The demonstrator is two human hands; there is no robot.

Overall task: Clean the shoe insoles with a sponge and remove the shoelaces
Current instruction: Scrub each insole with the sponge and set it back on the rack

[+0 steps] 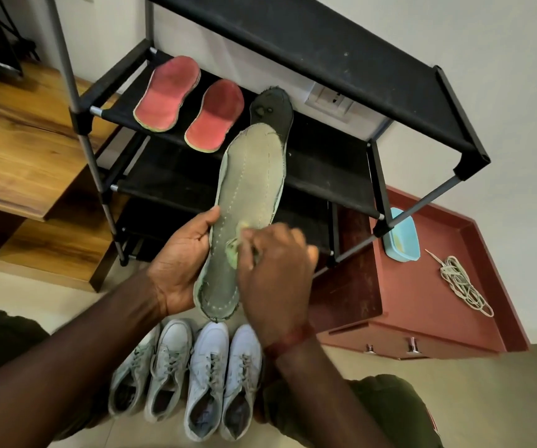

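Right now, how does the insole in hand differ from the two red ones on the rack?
The held insole is grey-green and stitched; the red insoles are red. The left hand holds the held insole up; the red insoles lie on the rack shelf. The right hand presses a sponge on the held insole; the red insoles are untouched. Both are out of shoes.

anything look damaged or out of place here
The grey-green insole in the left hand has ragged, fraying edges, worst at its lower end. The dark insole behind it on the rack shows worn spots near its end. Nothing looks spilled.
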